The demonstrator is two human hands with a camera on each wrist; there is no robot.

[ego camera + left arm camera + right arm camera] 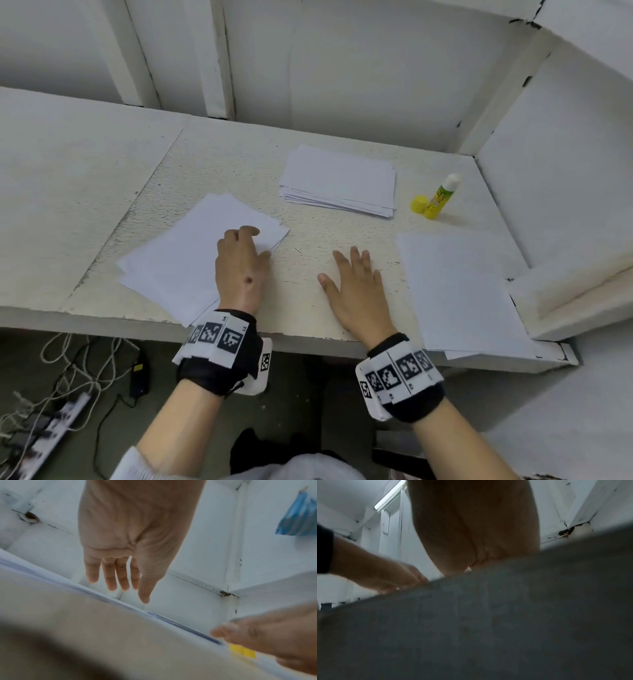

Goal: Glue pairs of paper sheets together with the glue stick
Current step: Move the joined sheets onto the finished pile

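From the head view, the person is sitting at a rough, pitted white table (212,161). The left hand (241,263) is resting on the left pile of sheets (191,260), fingers bent onto the top sheet near its right corner; whether it is pinching paper cannot be told. The right hand (356,291) is lying flat on bare table, fingers spread, holding nothing. A second pile (339,181) is lying further back, and single sheets (459,291) are lying at the right. The glue stick (440,197) is standing upright and uncapped, its yellow cap (419,204) just beside it. The step looks like taking a fresh sheet; next, the right hand would need to reach for the glue.

From the left wrist view, the fingers (109,574) are hanging fairly straight over thin, smooth paper edges.

The right wrist view is showing a dark, grainy tabletop and the palm pressed low.
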